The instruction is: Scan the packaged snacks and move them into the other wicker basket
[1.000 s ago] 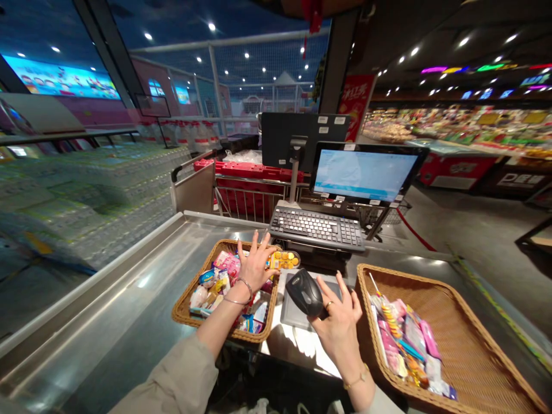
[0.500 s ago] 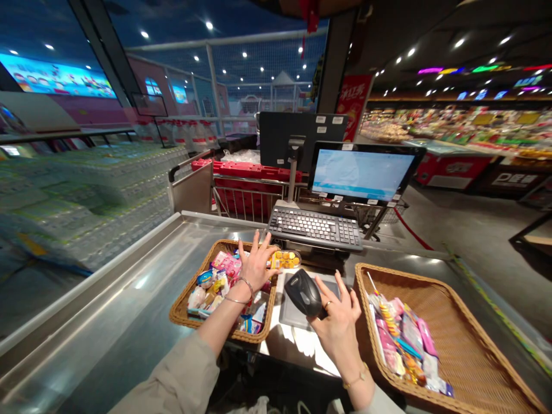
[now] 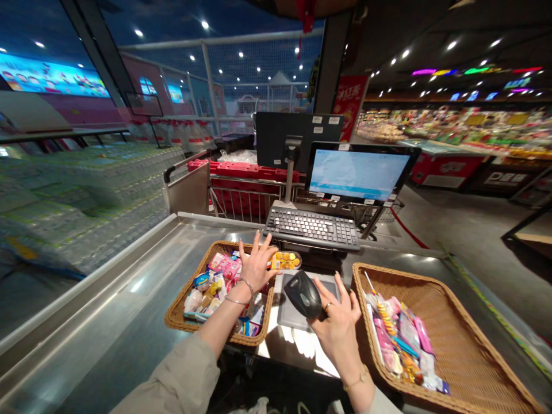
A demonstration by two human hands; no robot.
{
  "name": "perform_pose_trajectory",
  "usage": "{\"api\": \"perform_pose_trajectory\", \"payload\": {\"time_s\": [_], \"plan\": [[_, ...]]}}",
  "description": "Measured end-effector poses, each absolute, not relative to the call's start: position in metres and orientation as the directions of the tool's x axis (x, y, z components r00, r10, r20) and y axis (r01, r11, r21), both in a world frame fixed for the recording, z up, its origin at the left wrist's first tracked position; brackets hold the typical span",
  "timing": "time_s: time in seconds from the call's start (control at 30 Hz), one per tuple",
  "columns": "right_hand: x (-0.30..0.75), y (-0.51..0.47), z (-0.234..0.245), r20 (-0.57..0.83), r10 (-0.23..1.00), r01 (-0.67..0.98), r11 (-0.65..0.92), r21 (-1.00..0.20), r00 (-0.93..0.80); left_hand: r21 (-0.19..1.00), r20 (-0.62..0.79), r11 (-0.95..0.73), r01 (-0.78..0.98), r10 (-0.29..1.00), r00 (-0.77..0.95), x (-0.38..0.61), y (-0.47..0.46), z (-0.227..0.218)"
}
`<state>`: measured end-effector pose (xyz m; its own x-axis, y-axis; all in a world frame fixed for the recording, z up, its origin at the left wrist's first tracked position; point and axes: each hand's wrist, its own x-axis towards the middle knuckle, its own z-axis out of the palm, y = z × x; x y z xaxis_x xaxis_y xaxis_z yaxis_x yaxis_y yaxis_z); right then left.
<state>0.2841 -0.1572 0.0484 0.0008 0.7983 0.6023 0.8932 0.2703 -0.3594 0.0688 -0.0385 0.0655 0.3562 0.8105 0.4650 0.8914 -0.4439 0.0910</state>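
My left hand (image 3: 257,268) reaches over the right side of the left wicker basket (image 3: 170,319). Between its thumb and index finger is one end of a clear pack of round yellow-orange pieces (image 3: 288,260) with a yellow label; the other fingers are spread. My right hand (image 3: 338,325) grips a black barcode scanner (image 3: 303,293), its head pointing up and left toward the pack. Small wrapped snacks (image 3: 224,265) fill the left basket. At the right, a larger wicker basket (image 3: 466,356) holds several colourful packets (image 3: 407,333) and a striped twisted candy on a stick.
A black keyboard (image 3: 310,225) and a lit monitor (image 3: 357,172) stand behind my hands. Below the scanner lies a grey flat plate (image 3: 293,313) on the metal counter (image 3: 129,310). A shopping cart (image 3: 237,198) stands beyond the counter, with stacked bottled drinks (image 3: 86,190) at left.
The view has shifted slightly, with baskets and monitor a little further left in it. The pack keeps its place between my left fingers, and the scanner stays in my right hand.
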Motion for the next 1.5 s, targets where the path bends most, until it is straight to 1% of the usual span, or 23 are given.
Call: {"api": "perform_pose_trajectory", "payload": {"time_s": [0.33,0.63,0.93,1.23,1.5], "plan": [[0.295,-0.159,0.047,0.634,0.767,0.907,0.189,-0.377,0.103,0.078,0.470,-0.467,0.881,0.796,0.380,0.080,-0.034,0.064],[0.317,-0.168,0.044,0.606,0.774,0.911,0.097,-0.400,0.183,0.059,0.465,-0.544,0.837,0.757,0.460,0.108,-0.030,0.068],[0.347,-0.181,0.039,0.659,0.697,0.920,-0.002,-0.391,0.281,0.008,0.524,-0.648,0.762,0.651,0.549,0.151,-0.028,0.071],[0.378,-0.203,0.040,0.679,0.631,0.914,-0.129,-0.385,0.376,-0.009,0.518,-0.744,0.669,0.568,0.639,0.200,-0.027,0.072],[0.400,-0.220,0.036,0.636,0.598,0.869,-0.263,-0.420,0.488,-0.013,0.496,-0.822,0.569,0.489,0.718,0.239,-0.031,0.069]]}}
